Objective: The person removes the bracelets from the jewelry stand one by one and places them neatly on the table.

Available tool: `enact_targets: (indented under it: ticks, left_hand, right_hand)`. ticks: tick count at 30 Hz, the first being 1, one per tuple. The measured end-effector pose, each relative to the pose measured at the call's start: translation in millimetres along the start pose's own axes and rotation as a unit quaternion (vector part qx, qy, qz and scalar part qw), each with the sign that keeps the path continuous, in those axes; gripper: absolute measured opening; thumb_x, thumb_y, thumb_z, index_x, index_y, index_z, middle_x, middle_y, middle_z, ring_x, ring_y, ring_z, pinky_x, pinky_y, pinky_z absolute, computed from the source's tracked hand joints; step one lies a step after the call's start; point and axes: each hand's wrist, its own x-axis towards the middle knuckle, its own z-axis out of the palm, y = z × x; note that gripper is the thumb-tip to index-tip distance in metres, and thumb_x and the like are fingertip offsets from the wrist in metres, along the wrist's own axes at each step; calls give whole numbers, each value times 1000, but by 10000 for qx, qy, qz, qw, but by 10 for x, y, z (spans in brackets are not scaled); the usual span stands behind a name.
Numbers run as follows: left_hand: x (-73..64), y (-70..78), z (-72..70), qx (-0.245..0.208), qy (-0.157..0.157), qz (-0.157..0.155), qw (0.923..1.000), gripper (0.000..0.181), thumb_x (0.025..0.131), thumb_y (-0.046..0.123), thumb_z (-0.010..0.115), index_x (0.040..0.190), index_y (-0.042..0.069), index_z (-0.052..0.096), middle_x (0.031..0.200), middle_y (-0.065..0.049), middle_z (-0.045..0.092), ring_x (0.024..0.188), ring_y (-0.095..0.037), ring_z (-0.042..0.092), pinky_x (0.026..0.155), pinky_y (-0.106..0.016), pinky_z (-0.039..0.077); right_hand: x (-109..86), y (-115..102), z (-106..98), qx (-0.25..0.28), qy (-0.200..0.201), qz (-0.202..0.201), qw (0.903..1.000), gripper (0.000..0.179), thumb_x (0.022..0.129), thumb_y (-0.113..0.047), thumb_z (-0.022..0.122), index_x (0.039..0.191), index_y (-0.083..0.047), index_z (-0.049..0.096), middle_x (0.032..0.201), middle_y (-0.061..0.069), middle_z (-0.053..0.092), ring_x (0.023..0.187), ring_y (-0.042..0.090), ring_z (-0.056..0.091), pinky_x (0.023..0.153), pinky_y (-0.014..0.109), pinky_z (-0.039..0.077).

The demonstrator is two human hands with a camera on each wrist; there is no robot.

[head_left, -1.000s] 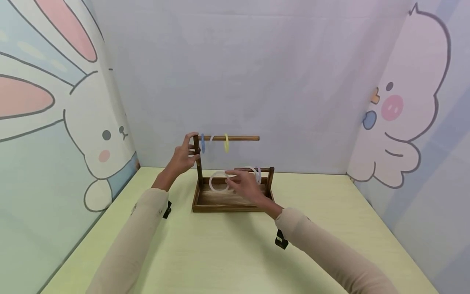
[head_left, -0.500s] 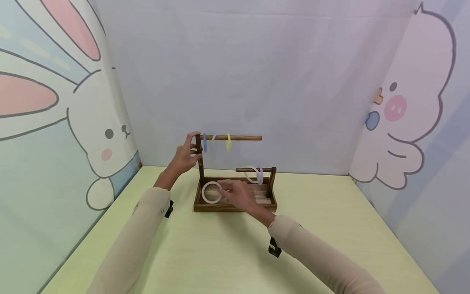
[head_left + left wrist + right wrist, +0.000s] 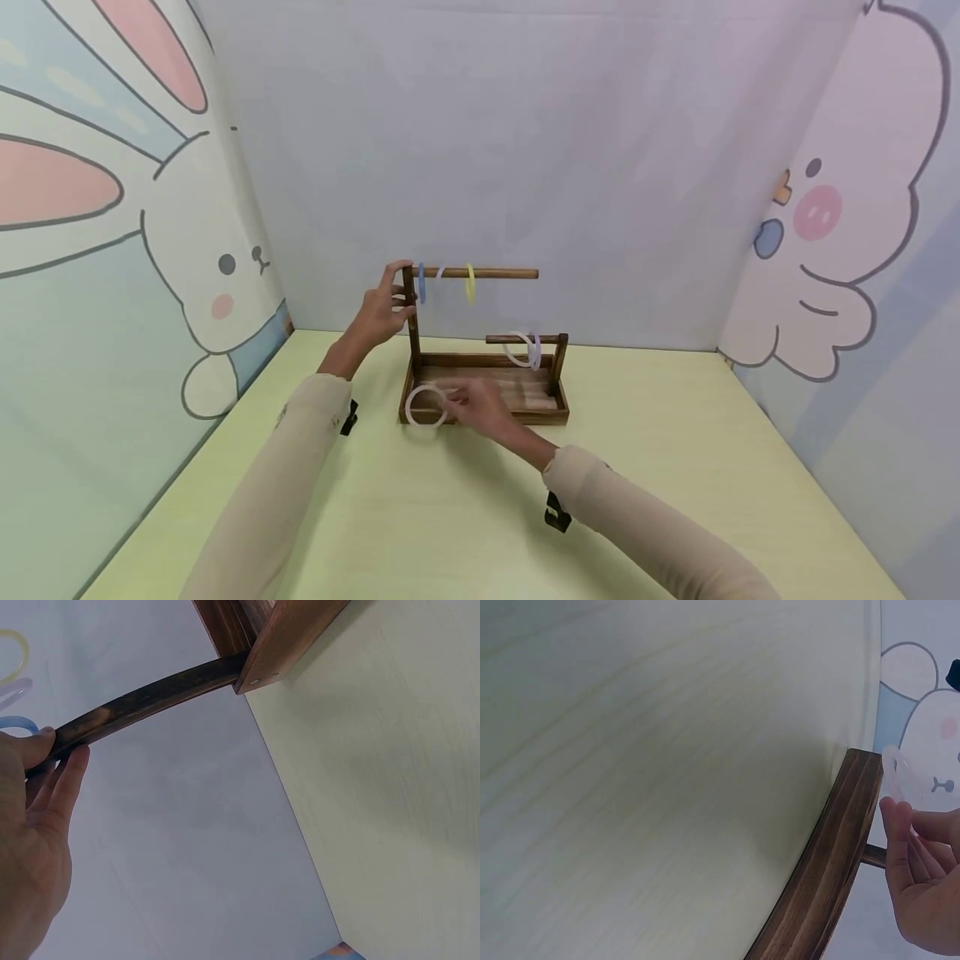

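Note:
A wooden bangle stand [image 3: 517,417] with a tray base has a tall post at its left and a lower one at its right. My left hand [image 3: 382,312] grips the top of the tall post [image 3: 135,705], thumb and fingers on either side. My right hand [image 3: 483,408] pinches a pale, translucent bangle [image 3: 427,407] by its right edge, over the tray's front left corner. On the upper bar [image 3: 502,273] hang a blue bangle [image 3: 422,283], a pale lilac one [image 3: 440,272] and a yellow one [image 3: 471,283]. A white bangle [image 3: 513,350] and a lilac bangle [image 3: 536,353] hang on the lower bar.
The stand rests on a pale yellow table [image 3: 420,517] near a plain grey back wall [image 3: 525,150]. Side panels carry a printed rabbit [image 3: 202,292] at left and a chick-like figure [image 3: 817,275] at right.
My right hand has brought the pale bangle down and left, from below the upper bar to the tray's front edge. My left hand keeps its hold on the post.

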Motion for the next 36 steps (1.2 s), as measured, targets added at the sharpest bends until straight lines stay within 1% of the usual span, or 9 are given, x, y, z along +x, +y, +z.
enact_targets:
  ticks: [3, 6, 8, 11, 15, 21, 27, 31, 36]
  left_hand:
    - [5, 12, -3, 2, 2, 0, 10000, 83, 96, -9, 67, 158, 26, 22, 127, -28, 67, 117, -44, 68, 87, -55, 60]
    - [12, 15, -1, -38, 6, -12, 10000, 83, 96, -9, 67, 158, 25, 22, 128, -28, 67, 118, -44, 67, 88, -55, 60]
    - [13, 18, 4, -55, -11, -20, 10000, 84, 96, -10, 66, 158, 26, 22, 128, -29, 66, 118, -44, 67, 89, -55, 60]
    - [18, 17, 12, -50, -16, 8, 10000, 85, 96, -10, 66, 158, 27, 22, 128, -29, 66, 118, -44, 67, 89, -55, 60]
    - [24, 22, 17, -41, 10, 49, 10000, 85, 96, -10, 67, 158, 28, 23, 127, -29, 67, 118, -43, 68, 88, -55, 60]
    - [30, 32, 19, -29, 3, 21, 10000, 84, 95, -10, 67, 157, 27, 23, 127, -29, 67, 117, -43, 68, 88, -55, 60]
    - [22, 22, 15, -37, -2, -11, 10000, 85, 95, -10, 67, 157, 28, 23, 127, -29, 67, 117, -43, 68, 88, -55, 60]
    - [11, 5, 10, -8, 15, 9, 10000, 85, 95, -10, 67, 157, 28, 23, 127, -29, 67, 116, -43, 68, 88, -55, 60]
    - [-10, 0, -2, -20, 33, -11, 10000, 85, 95, -11, 67, 156, 29, 23, 126, -28, 68, 116, -43, 68, 88, -55, 60]
  right_hand:
    - [-1, 2, 45, 229, -139, 96, 9996, 32, 96, 5, 71, 127, 8, 69, 103, 23, 76, 82, 33, 78, 62, 26, 61]
    - [-15, 13, 94, 533, -340, 355, 9974, 32, 96, 6, 70, 127, 9, 68, 102, 25, 76, 76, 35, 77, 58, 34, 62]
    - [-27, 20, 121, 636, -419, 438, 9961, 32, 96, 7, 69, 127, 9, 68, 103, 25, 76, 74, 35, 77, 57, 36, 63]
    - [-45, 26, 152, 653, -483, 416, 9958, 31, 96, 8, 69, 127, 9, 68, 103, 24, 76, 74, 34, 77, 57, 35, 62]
    - [-69, 23, 179, 822, -595, 322, 9943, 30, 95, 11, 67, 126, 12, 68, 106, 29, 74, 81, 38, 77, 55, 35, 62]
    - [-99, 1, 211, 826, -766, 522, 9923, 31, 95, 12, 67, 125, 13, 68, 110, 31, 73, 87, 38, 77, 56, 38, 62]
    - [-103, 27, 252, 913, -734, 601, 9913, 31, 94, 12, 69, 124, 11, 69, 106, 29, 74, 85, 36, 78, 57, 43, 62]
    - [-104, 60, 288, 887, -659, 660, 9917, 28, 93, 8, 71, 122, 8, 73, 101, 24, 76, 80, 33, 78, 55, 39, 62]
    - [-125, 77, 324, 925, -556, 866, 9904, 22, 93, 6, 74, 115, 9, 75, 91, 21, 78, 70, 31, 77, 53, 35, 61]
